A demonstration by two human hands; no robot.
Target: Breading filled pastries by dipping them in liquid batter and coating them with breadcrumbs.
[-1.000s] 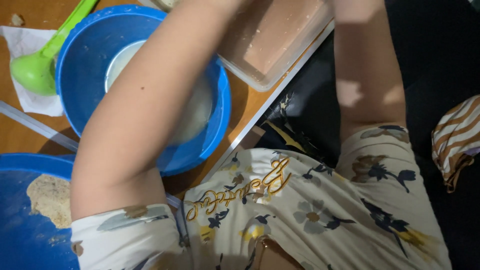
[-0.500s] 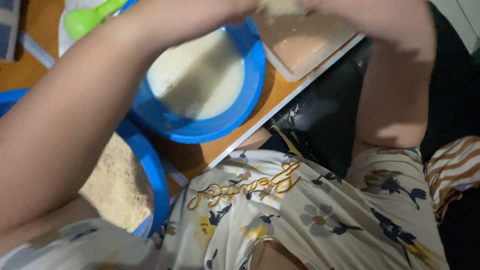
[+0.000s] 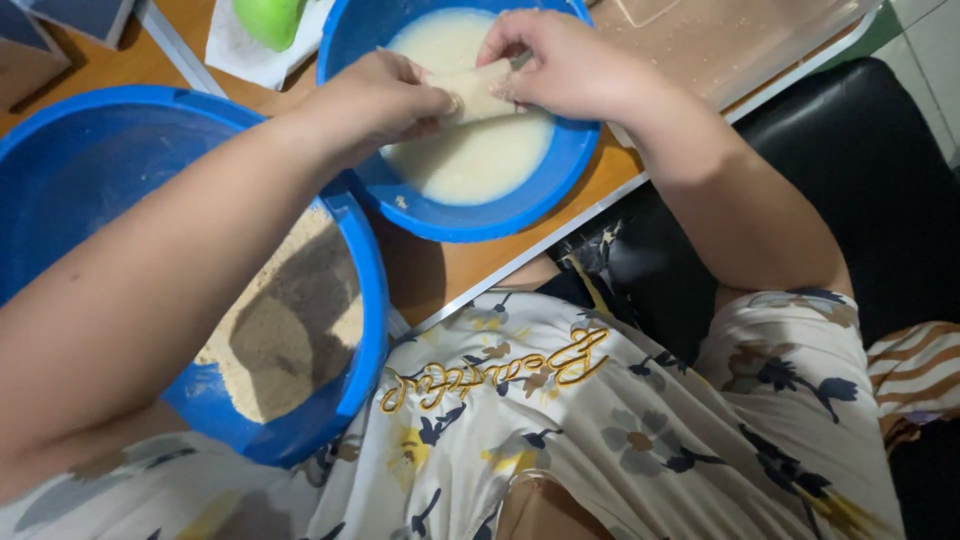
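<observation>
Fingers of both hands pinch one pale rolled piece of food [image 3: 478, 88], held between them just above the white liquid batter [image 3: 478, 140]. Left hand [image 3: 375, 100]: fingers curled around the roll's left end, thumb side toward the bowl's centre. Right hand [image 3: 560, 62]: fingertips closed on the roll's right end, knuckles raised, forearm running down to the right.

Item held: roll, cream-coloured, oblong, lying roughly level; whether its underside touches the batter cannot be told.

Smaller blue bowl [image 3: 520, 205]: round, sits on the far centre of the wooden table [image 3: 440, 265], holds the batter, a few drips on its near inner wall.

Larger blue bowl [image 3: 365, 300]: near left, overlapping the table edge, partly hidden under the left forearm; holds tan breadcrumbs [image 3: 290, 320] heaped toward its right side.

Green utensil [image 3: 270, 18]: far, left of the smaller bowl, resting on a white paper napkin [image 3: 245, 55]; only its rounded end shows.

Clear plastic tray [image 3: 720, 40]: far right, beside the smaller bowl, shallow, its contents unclear.

Dark box [image 3: 75, 15]: far left corner, mostly cut off.

Near foreground: the person's floral-print garment [image 3: 600, 430], pale with blue and yellow flowers. Black seat [image 3: 860, 170] to the right; a striped brown-and-white cloth [image 3: 920, 370] at the right edge.
</observation>
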